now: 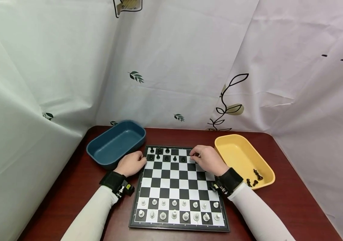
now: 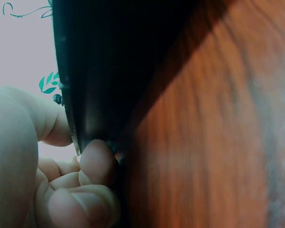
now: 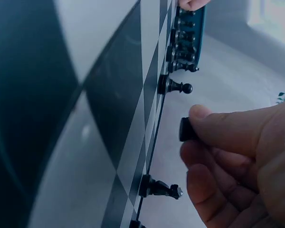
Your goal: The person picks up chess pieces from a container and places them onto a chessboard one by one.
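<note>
Behind the worktop (image 1: 294,201): pale hanging cloth (image 1: 183,60), pretty wrinkly, printed with leaf sprigs plus one bigger line-drawn plant.
Worktop: dark reddish-brown, carrying the whole setup.
Chessboard (image 1: 174,183): lying between the two trays, black and white squares, dark frame.
Yellow tray (image 1: 233,150): off to the board's right, with three loose black pieces (image 1: 258,174) lying at the near end.
Blue tray (image 1: 120,140): sitting angled near the board's far left corner.
Right hand (image 1: 208,160): thumb and fingers pinched together on a black piece, over the far right part of the board.
Left hand (image 1: 132,163): fingers curled, clamped on the board's left edge, close to the blue tray.
White pieces (image 1: 174,214): standing in two full rows along the near edge.
Standing black pieces (image 1: 166,158): bunched toward the far left corner, some more visible from the right wrist.
Held piece (image 3: 185,129): just above the board, mostly hidden by fingers, can't tell which kind.
</note>
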The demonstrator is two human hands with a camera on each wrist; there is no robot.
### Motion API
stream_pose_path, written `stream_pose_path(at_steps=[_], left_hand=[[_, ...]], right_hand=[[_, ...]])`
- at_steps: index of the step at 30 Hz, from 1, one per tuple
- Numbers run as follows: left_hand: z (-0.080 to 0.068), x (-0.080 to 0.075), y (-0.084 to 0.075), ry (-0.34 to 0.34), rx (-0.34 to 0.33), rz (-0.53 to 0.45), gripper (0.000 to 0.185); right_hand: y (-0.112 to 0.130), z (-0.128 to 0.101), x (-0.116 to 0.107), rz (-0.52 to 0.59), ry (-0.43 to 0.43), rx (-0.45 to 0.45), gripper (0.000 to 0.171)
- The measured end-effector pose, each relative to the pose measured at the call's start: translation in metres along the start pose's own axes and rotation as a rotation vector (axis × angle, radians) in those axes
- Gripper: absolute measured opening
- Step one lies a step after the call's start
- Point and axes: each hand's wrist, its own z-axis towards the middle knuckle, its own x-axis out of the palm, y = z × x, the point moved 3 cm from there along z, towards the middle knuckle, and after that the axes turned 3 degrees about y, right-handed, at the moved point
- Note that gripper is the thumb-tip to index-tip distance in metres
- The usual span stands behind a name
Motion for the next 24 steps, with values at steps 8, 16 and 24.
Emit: stream_pose_path(at_steps=[8,16,24], left_hand=[[0.0001,-0.0003,-0.0009,0.004,0.001,0.006,0.028],[-0.0003,-0.0011,-0.0024,0.004,-0.006,0.012,0.028],[-0.0004,-0.0009,-0.0025,0.008,-0.015,0.012,0.027]], right_hand=[[-0.0026,0.0003,0.0034,0.002,0.051,0.015,0.013],[-0.0024,0.0005,0.0029,-0.004,0.085,0.010,0.013],[-0.0042,0.0002,0.0070,0.009,0.108,0.008,0.014]])
